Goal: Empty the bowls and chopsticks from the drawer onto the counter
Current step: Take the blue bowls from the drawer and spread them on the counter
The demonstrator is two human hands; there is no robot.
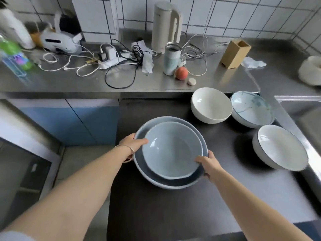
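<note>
Bowls (171, 152), two nested at frame centre, gripped by my left hand (132, 145) and right hand (207, 165) at opposite rims.

Bare steel counter (132, 80) lay open ahead of the drawer (217, 141); cables (121, 66), flask (172, 58) and peach (181, 73) crowded farther back; three bowls (211, 105) blocked the drawer's right side.

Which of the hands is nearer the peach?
Right. The right hand grips the stacked blue bowls at their right rim, below the peach; the left hand grips the left rim, farther left.
</note>
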